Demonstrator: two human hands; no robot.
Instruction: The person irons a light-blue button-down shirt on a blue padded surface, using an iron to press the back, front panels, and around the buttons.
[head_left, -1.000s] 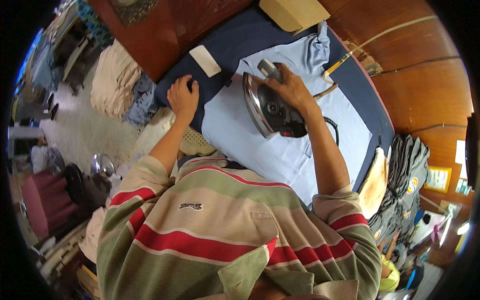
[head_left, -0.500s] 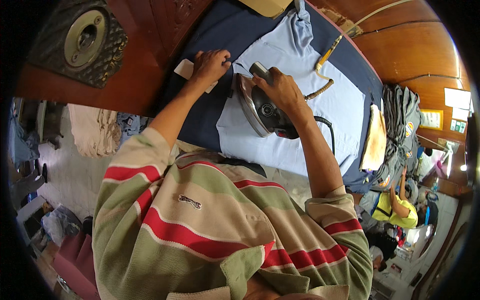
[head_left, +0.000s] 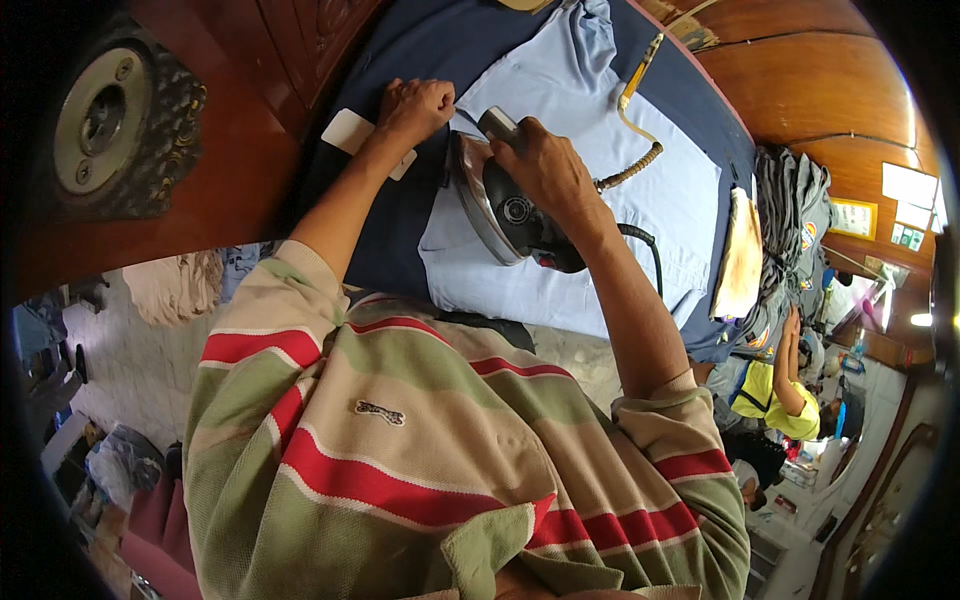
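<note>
A navy table (head_left: pixel 420 40) is carrying a pale blue shirt (head_left: pixel 640 190), which is lying flat across it. An iron (head_left: pixel 495 205) is resting on the shirt's near edge, the right hand (head_left: pixel 548 168) gripping its handle. The left hand (head_left: pixel 415 105), fingers clenched, is pressing the shirt's left edge, beside a white card (head_left: pixel 350 132).
</note>
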